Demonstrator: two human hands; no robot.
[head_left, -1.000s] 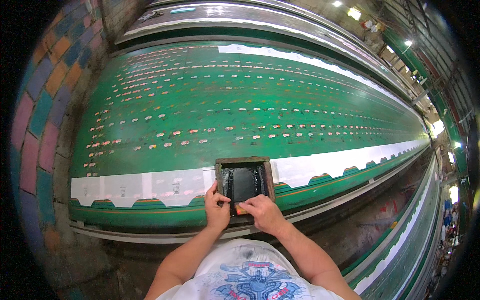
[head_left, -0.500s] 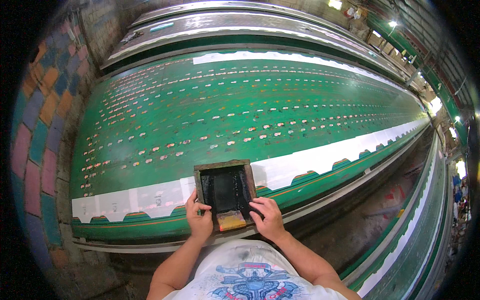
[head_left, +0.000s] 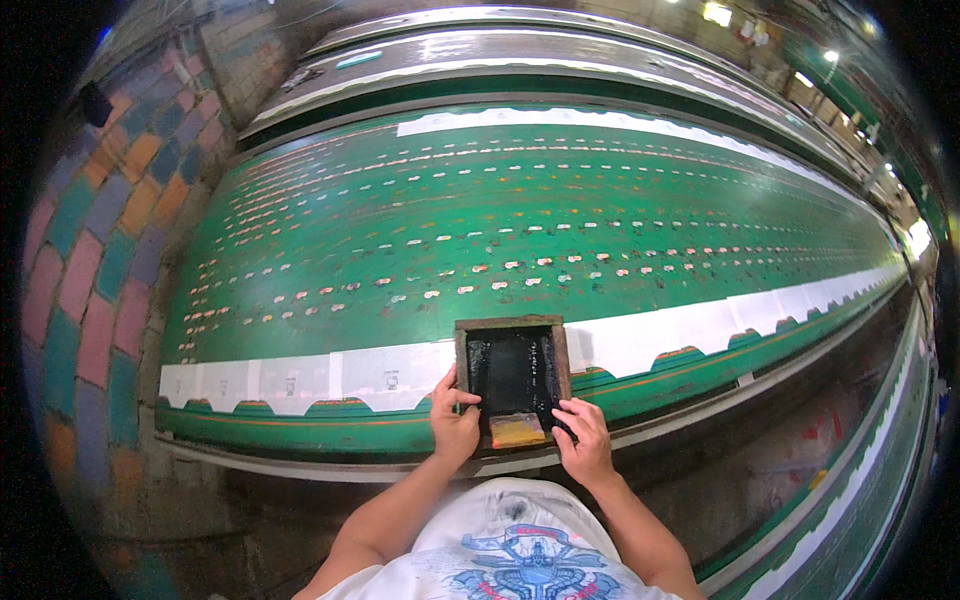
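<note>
A small wooden-sided printing screen (head_left: 510,323), dark inside, lies over a row of white cut pieces (head_left: 640,340) near the table's front edge. My left hand (head_left: 456,425) grips its left side, thumb and fingers closed on the frame. On the opposite side, my right hand (head_left: 585,436) holds the frame with bent fingers. A yellowish, paint-stained block (head_left: 517,431) sits at the screen's near end, between my hands. Small dark printed marks show on the white pieces to the left; the screen hides what is under it.
The long green table (head_left: 330,235) is dotted with rows of small paint spots. Another white strip (head_left: 540,117) runs along its far side. More long tables (head_left: 480,50) stand beyond, and one (head_left: 850,500) at right. A painted block wall (head_left: 110,250) borders the left.
Both hands and the screen have shifted right along the row of white pieces. A printed mark now shows on the piece just left of the screen.
</note>
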